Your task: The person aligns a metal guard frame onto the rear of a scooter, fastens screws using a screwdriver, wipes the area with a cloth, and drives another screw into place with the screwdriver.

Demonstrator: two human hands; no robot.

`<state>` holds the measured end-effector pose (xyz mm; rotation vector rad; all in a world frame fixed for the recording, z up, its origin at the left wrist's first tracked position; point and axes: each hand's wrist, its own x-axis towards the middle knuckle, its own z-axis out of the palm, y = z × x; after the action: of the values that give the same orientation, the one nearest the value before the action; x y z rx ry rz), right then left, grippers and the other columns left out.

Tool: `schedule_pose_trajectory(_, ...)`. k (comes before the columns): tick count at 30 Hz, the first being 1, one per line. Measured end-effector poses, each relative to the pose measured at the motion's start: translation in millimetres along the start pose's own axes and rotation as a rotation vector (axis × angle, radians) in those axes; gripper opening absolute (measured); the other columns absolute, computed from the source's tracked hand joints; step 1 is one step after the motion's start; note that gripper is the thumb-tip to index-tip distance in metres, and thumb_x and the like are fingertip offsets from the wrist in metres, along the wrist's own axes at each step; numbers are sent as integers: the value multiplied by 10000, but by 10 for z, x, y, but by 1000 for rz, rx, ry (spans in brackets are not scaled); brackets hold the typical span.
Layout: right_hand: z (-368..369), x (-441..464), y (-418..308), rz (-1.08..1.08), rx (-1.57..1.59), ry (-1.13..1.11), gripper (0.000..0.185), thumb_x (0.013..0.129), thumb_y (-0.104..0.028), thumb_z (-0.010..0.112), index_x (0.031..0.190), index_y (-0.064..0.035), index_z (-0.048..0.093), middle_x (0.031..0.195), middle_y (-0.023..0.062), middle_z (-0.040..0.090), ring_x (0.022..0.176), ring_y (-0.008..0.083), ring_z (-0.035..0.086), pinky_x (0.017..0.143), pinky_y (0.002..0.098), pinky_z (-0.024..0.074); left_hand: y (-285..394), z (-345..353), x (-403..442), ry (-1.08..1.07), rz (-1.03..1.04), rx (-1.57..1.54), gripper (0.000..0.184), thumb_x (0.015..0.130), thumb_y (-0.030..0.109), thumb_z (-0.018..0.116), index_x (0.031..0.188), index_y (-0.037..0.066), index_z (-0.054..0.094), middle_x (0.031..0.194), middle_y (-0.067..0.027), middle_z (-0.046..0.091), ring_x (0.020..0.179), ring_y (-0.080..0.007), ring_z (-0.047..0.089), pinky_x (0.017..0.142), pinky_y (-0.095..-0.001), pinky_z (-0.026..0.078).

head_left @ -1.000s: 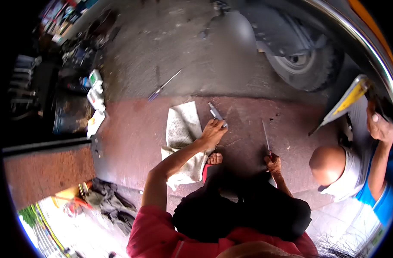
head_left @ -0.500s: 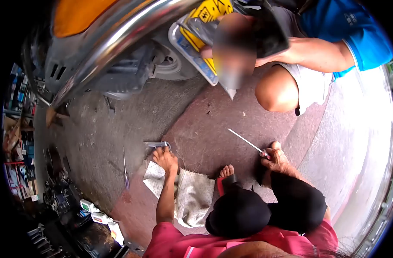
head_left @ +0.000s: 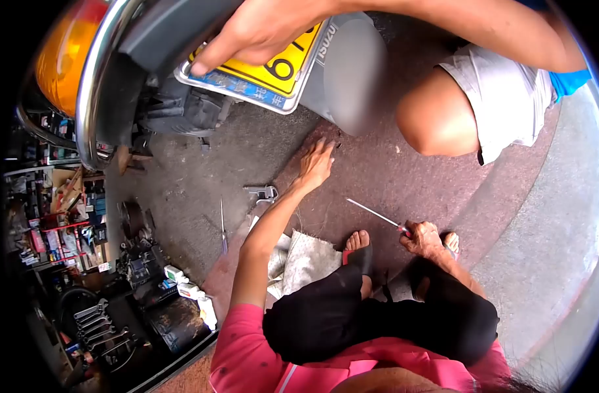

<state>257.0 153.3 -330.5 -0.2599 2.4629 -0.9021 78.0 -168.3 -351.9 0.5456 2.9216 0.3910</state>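
Note:
My right hand [head_left: 422, 238] is wrapped round the handle of a screwdriver [head_left: 376, 213], whose long thin shaft points forward and left above the floor. My left hand [head_left: 317, 165] reaches forward over the reddish floor, palm down with fingers stretched out and nothing visible in them. Small dark bits [head_left: 339, 145] lie by its fingertips, too small to name. Beside my left forearm rests a grey metal piece with a looped end [head_left: 265, 192]. A pale patterned cloth [head_left: 304, 263] is spread near my foot, partly hidden by my arm and knee.
Another person's hand [head_left: 266, 29] grips a yellow number plate [head_left: 283, 72] by a vehicle's chrome bar [head_left: 90, 85]. That person's bent knee [head_left: 433, 124] is opposite me. A second thin tool [head_left: 223, 226] lies on the floor; wrenches [head_left: 99, 327] and white bottles [head_left: 193, 293] stand at left.
My left hand has left the looped metal piece and moved forward and right. The other person's hand and the plate now show nearer the chrome bar. My right hand keeps the screwdriver.

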Motion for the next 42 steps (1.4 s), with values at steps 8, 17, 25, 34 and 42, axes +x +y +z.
schedule_pose_trajectory(8, -106, -274, 587, 325, 28, -36, 236, 742, -269, 647, 834, -53, 630, 767, 203, 646, 795, 385, 647, 708, 475, 500, 58, 323, 203, -127, -65, 243, 480, 870, 78, 590, 1334, 29, 476, 1431, -170, 412, 1226, -363, 474, 958, -447, 479)
schedule_pose_trajectory(17, 45, 19, 951, 404, 542, -83, 290, 749, -239, 642, 715, 40, 574, 545, 80, 482, 525, 151, 533, 517, 353, 432, 158, 525, -26, 47, -19, 330, 346, 780, 5, 620, 1125, -11, 619, 1238, -165, 596, 1051, -324, 617, 869, -404, 530)
schedule_pose_trajectory(25, -30, 53, 916, 468, 707, -134, 288, 784, -235, 646, 652, 2, 551, 491, 41, 480, 393, 147, 487, 385, 308, 405, 424, 343, 81, 144, -352, 21, 279, 878, 118, 603, 1135, 10, 619, 1186, -185, 611, 988, -367, 634, 790, -434, 546)
schedule_pose_trajectory(34, -73, 76, 793, 518, 707, -101, 249, 774, -231, 650, 774, 16, 610, 511, 48, 498, 406, 147, 509, 362, 301, 418, 361, 478, 587, 14, -188, 31, 447, 935, 206, 539, 1347, 45, 479, 1433, -185, 408, 1333, -381, 355, 1073, -480, 354)
schedule_pose_trajectory(42, -33, 95, 825, 524, 698, -81, 289, 770, -254, 666, 694, 8, 568, 509, 57, 505, 405, 160, 523, 351, 316, 417, 270, 675, 303, 55, -90, 116, 404, 871, 29, 559, 1274, 13, 549, 1406, -139, 476, 1282, -325, 467, 1021, -403, 451)
